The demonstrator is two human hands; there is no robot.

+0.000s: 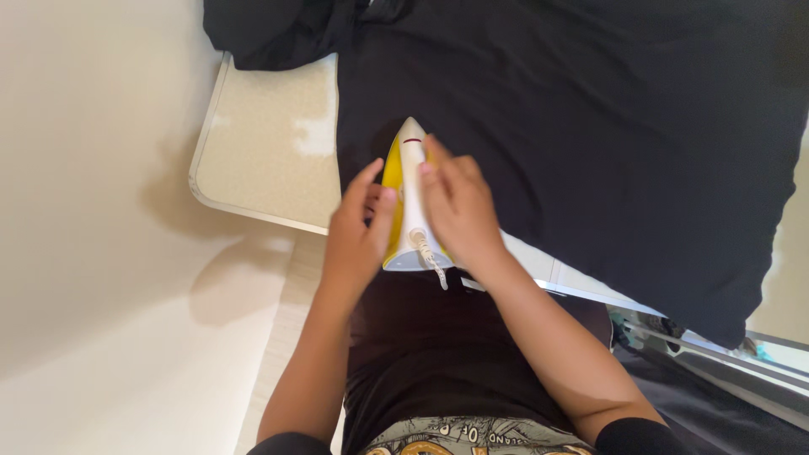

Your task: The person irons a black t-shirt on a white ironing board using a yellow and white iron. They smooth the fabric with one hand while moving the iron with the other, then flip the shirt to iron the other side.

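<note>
A: where's the yellow-and-white iron (410, 202) sitting?

B: it's set flat on the black garment (590, 126), spread over the beige ironing board (270, 143).

A: and how's it being held?

B: it's flanked by both hands. Left hand (358, 232) is pressed on the yellow side, fingers together. Right hand (459, 206) is curled over the white handle.
</note>
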